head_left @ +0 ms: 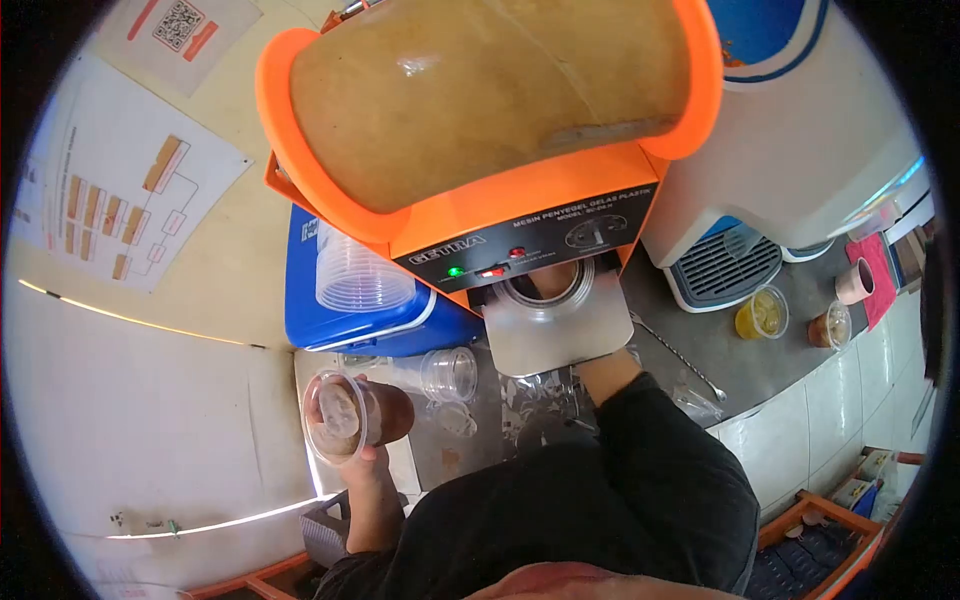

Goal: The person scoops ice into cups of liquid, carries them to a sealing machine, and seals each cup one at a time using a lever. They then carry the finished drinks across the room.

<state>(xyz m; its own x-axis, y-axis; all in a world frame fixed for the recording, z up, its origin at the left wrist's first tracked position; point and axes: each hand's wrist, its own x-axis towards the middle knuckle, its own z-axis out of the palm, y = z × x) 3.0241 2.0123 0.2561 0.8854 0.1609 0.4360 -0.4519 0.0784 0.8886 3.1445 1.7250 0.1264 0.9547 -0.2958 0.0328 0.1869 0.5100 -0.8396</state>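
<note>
My left hand (pixel 368 468) is closed around a clear plastic cup (pixel 388 412) of brown drink with ice, tilted so that its open rim faces left. In front of me stands an orange cup sealing machine (pixel 520 215) with a green light and a red switch lit. Its metal cup tray (pixel 558 335) is pulled out, with a round ring at its opening. My right hand (pixel 608 376) reaches beneath that tray; only the wrist shows clearly, and the fingers are hidden. Something brownish shows inside the ring.
Stacked clear cups (pixel 365 275) stand by a blue cooler box (pixel 400 325); more empty cups (pixel 448 374) lie nearer. A twisted bar spoon (pixel 685 360) rests right of the tray. Farther right are a drink dispenser (pixel 790 170), a yellow drink (pixel 762 312), a brown drink (pixel 830 326) and a pink cup (pixel 854 282).
</note>
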